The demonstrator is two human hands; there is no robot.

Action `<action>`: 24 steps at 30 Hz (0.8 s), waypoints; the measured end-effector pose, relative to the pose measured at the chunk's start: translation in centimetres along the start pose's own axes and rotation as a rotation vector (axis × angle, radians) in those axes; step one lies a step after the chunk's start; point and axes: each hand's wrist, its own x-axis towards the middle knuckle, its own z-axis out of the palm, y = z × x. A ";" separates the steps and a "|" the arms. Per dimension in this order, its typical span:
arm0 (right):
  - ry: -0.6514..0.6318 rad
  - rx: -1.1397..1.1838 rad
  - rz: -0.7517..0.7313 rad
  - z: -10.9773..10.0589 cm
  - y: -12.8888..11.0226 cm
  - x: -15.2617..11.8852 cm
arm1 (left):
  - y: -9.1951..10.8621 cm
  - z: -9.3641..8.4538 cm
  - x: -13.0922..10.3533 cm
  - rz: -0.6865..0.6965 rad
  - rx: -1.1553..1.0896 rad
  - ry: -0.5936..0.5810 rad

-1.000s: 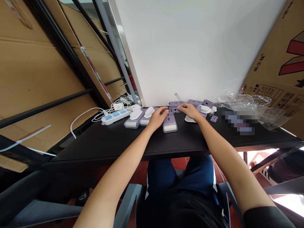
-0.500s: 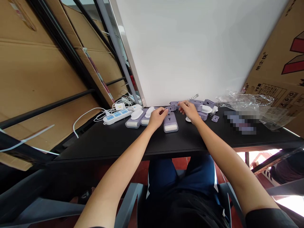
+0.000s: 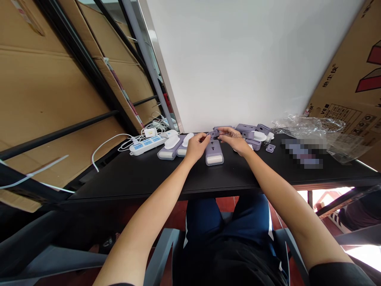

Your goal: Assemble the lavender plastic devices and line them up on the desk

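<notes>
My left hand (image 3: 196,147) pinches a small purple part (image 3: 213,134) above the far end of a purple case (image 3: 214,152) with a pale end. From the right, my right hand (image 3: 233,141) has its fingers closed at the same part. A thin coiled spring (image 3: 238,135) runs over my right hand's fingers towards the right. Purple cases with white round-topped pieces (image 3: 172,142) lie left of my left hand. Several purple housings (image 3: 245,128) and a white piece (image 3: 260,136) sit just beyond and right of my right hand.
A white power strip (image 3: 145,145) with cables lies at the left of the black table (image 3: 125,178). At the right are a flat purple part (image 3: 270,148), a blurred item (image 3: 303,153) and clear plastic wrap (image 3: 312,125). A white panel (image 3: 238,59) stands behind.
My right hand has moved slightly left and down, closing in on the part by my left hand. The spring now stretches across its fingers. My left hand has hardly moved.
</notes>
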 end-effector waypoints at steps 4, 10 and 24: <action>0.122 -0.074 -0.013 -0.5 0.6 0.6 | -0.1 -0.1 0.1 0.011 0.031 0.000; 0.095 0.060 0.015 0.2 -0.2 0.2 | -0.1 -0.2 0.1 0.027 0.091 0.037; 0.110 0.048 0.057 1.1 0.0 0.0 | -0.3 -0.1 0.2 -0.004 0.000 0.002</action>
